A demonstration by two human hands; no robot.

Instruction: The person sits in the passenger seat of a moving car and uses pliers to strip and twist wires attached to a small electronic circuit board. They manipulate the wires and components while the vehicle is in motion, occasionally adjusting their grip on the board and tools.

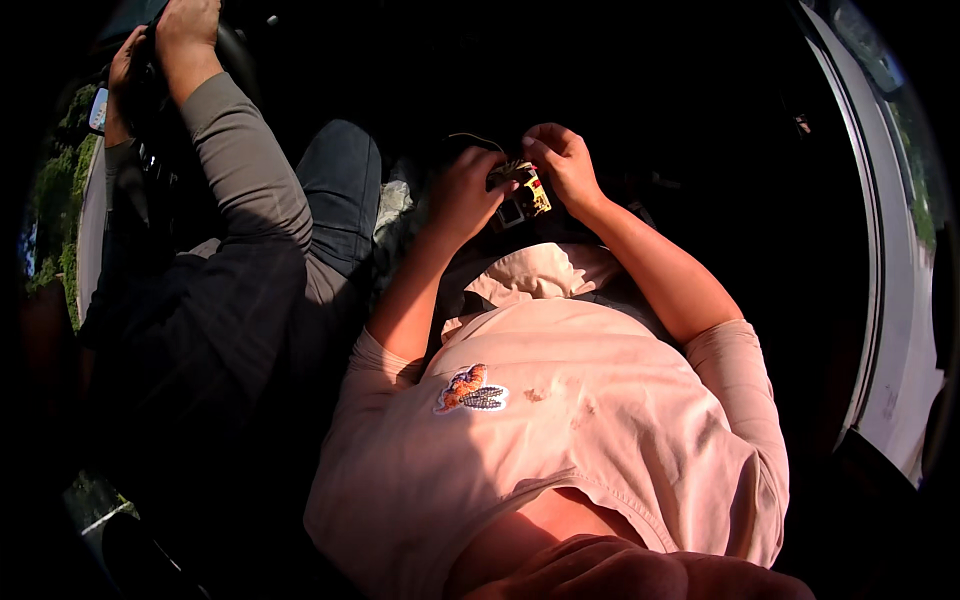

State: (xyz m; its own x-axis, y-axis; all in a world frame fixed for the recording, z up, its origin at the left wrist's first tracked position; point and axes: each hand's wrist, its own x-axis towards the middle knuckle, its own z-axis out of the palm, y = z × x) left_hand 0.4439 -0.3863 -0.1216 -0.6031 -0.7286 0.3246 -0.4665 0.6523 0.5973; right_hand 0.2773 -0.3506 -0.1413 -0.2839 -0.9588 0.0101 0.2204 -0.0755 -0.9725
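Observation:
My left hand [466, 192] is closed on a small boxy thing [541, 196] in black and yellow with red bits, held above my lap. Its exact kind is too small and too shaded to tell. A thin yellowish wire or strand [468, 136] arcs over the back of my left hand. At the upper right edge of the boxy thing, my right hand [562, 168] has its thumb and fingers pinched together. Whatever lies between those fingertips is hidden.
Inside a vehicle, another person sits at my left, a grey sleeve [240, 150] reaching forward to a dark steering wheel [236, 55]. A crumpled pale item [392, 203] lies between us. The vehicle's window edge [860, 200] curves along my right. Deep shadow hides the area ahead.

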